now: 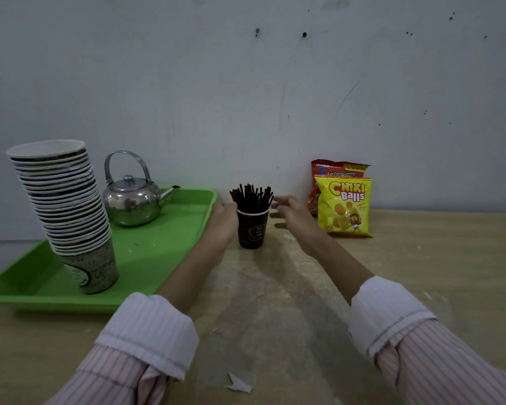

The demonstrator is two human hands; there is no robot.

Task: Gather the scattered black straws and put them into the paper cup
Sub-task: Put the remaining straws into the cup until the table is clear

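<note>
A dark paper cup (252,229) stands upright on the wooden table near the wall. A bundle of black straws (251,197) stands in it, fanning out above the rim. My left hand (223,220) rests against the cup's left side, the fingers partly hidden behind it. Just right of the straws hovers my right hand (289,213), fingers spread, blurred, holding nothing. I see no loose straws on the table.
A green tray (170,252) at the left carries a metal kettle (135,200) and a tall leaning stack of paper cups (70,211). Two snack bags (343,204) lean on the wall at the right. A paper scrap (240,384) lies near the front.
</note>
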